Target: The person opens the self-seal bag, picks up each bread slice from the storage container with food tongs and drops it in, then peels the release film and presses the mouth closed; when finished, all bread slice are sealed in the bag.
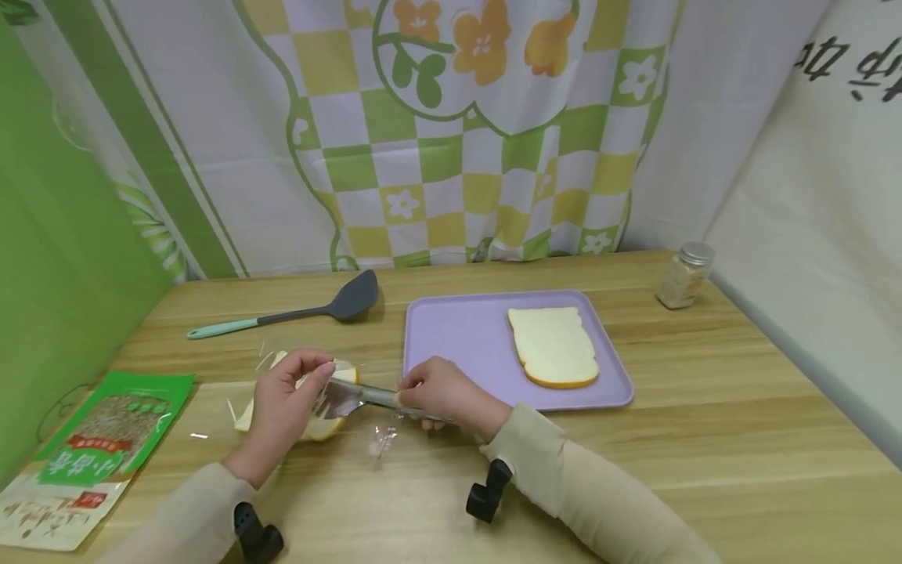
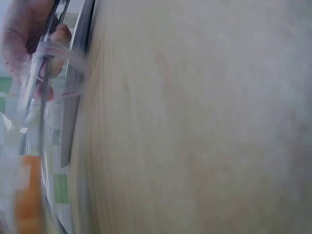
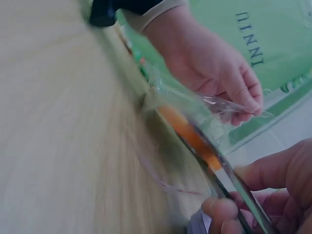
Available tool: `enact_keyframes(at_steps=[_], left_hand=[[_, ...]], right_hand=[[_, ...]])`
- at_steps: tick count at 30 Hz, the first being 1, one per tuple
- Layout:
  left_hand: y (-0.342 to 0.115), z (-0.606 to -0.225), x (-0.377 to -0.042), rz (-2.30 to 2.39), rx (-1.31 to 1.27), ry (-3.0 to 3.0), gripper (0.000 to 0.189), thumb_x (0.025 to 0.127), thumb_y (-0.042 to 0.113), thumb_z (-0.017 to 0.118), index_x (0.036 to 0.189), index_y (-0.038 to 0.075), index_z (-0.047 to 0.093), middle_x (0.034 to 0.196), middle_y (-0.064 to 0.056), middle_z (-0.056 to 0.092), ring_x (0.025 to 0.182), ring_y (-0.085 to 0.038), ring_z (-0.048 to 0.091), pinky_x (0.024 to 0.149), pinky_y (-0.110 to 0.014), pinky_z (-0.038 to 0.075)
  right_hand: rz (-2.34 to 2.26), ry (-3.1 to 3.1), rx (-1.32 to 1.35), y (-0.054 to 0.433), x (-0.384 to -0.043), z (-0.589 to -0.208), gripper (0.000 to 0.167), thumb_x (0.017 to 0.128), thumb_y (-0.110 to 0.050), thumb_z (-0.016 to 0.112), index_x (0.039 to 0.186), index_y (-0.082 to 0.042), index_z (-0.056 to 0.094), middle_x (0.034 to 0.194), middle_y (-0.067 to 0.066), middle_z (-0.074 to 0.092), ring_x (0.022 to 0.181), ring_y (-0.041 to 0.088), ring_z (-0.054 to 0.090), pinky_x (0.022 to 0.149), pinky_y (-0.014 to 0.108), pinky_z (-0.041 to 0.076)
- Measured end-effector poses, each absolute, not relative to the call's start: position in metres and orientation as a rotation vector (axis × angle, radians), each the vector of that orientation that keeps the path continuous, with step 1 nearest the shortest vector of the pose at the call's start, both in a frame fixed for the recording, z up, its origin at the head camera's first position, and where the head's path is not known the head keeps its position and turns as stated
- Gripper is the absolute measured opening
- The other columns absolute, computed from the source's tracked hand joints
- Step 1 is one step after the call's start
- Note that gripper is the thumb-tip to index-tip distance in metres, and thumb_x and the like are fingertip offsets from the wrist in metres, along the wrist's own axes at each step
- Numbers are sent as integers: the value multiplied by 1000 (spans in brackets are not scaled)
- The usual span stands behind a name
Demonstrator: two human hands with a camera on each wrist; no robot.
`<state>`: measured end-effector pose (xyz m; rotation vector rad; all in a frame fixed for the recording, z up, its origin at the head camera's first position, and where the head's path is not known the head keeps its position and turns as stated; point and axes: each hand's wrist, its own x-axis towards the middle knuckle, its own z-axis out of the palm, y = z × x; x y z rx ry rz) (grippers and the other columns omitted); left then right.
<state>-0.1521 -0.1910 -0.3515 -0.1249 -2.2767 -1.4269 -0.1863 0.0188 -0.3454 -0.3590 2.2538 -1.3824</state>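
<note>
My right hand (image 1: 447, 392) grips a pair of metal tongs (image 1: 380, 397) by the arms, above the near edge of a purple tray (image 1: 458, 337). The tongs point left toward my left hand (image 1: 285, 399), which pinches the edge of a clear plastic bag (image 3: 175, 95) between thumb and fingers. Under the left hand is white bread with an orange-brown crust (image 1: 326, 428), partly hidden by the hand. In the right wrist view the orange crust (image 3: 183, 126) shows through the film beside the tongs' arms. One bread slice (image 1: 557, 345) lies flat on the tray's right half.
A turner (image 1: 352, 298) with a mint handle lies at the back left. A green seasoning packet (image 1: 106, 446) lies at the left edge. At the back right corner stands a small jar (image 1: 685, 278) with a silver lid. A checked curtain (image 1: 458, 172) hangs behind the table.
</note>
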Motion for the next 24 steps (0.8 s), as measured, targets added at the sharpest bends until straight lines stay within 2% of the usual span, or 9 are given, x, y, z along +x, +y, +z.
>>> enact_keyframes(at_steps=[7, 14, 20, 24], left_hand=[[-187, -350, -151, -1468, -113, -2240, 5, 86, 4, 64, 87, -1, 65, 78, 5, 64, 76, 1, 58, 66, -14, 48], [-183, -352, -150, -1523, -99, -2209, 4, 85, 3, 64, 87, -1, 65, 76, 2, 65, 75, -1, 57, 66, -14, 46], [-181, -357, -151, -1495, -83, -2220, 5, 85, 3, 65, 88, -1, 65, 73, 12, 62, 77, -1, 56, 68, -13, 46], [-182, -357, -153, -1493, -66, -2233, 6, 85, 4, 65, 89, -1, 65, 73, 13, 61, 78, -1, 55, 69, -13, 45]], right_hand=[[-1398, 2243, -336, 16, -187, -347, 11, 87, -8, 57, 88, -2, 66, 56, 7, 55, 38, 12, 47, 36, 22, 39], [-1363, 2315, -381, 15, -189, -347, 11, 87, -8, 57, 85, -3, 66, 53, 5, 54, 38, 11, 46, 36, 21, 38], [-1252, 2444, -424, 13, -190, -345, 9, 87, -11, 60, 84, -6, 67, 57, 3, 56, 38, 11, 47, 37, 21, 38], [-1224, 2459, -442, 12, -190, -344, 10, 87, -12, 60, 82, -7, 67, 58, 3, 56, 39, 11, 48, 38, 21, 39]])
